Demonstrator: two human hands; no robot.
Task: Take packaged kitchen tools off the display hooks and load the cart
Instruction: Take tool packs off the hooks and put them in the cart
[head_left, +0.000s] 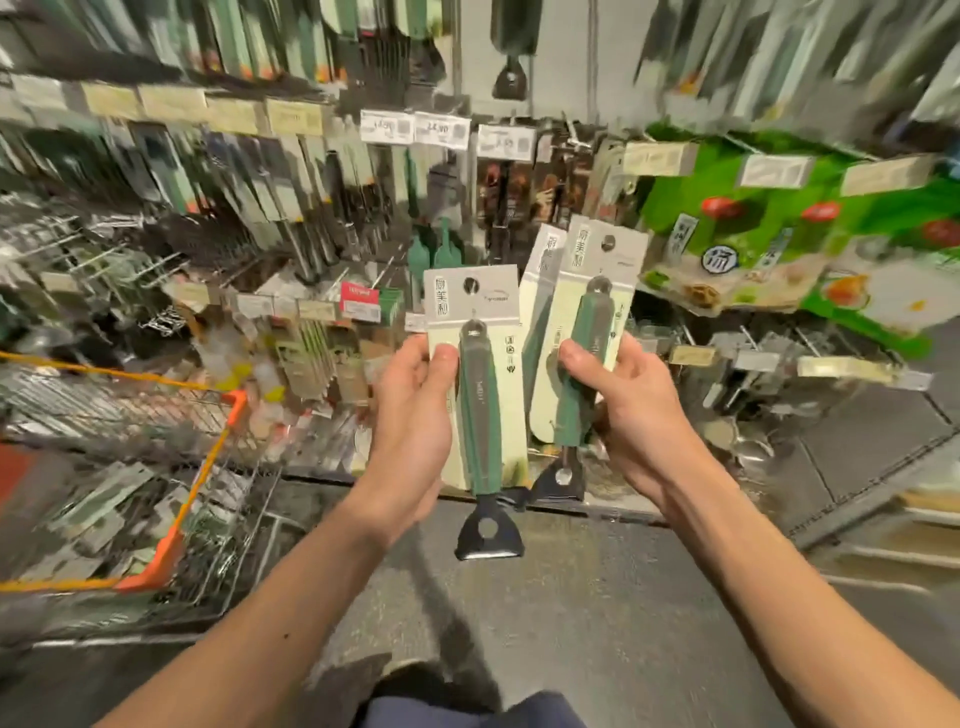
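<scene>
The left hand (415, 421) had its grip clamped on one packaged tool (480, 405); the right hand (631, 410) had its grip clamped on a small stack of packets (602, 260). Both were held upright, clear of the display hooks (156, 273), likely for dropping flat into the cart (210, 452) at left.

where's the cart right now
The cart sits at the lower left of the head view, left of the left hand, which holds a tool pack; more packs lie inside it.
</scene>
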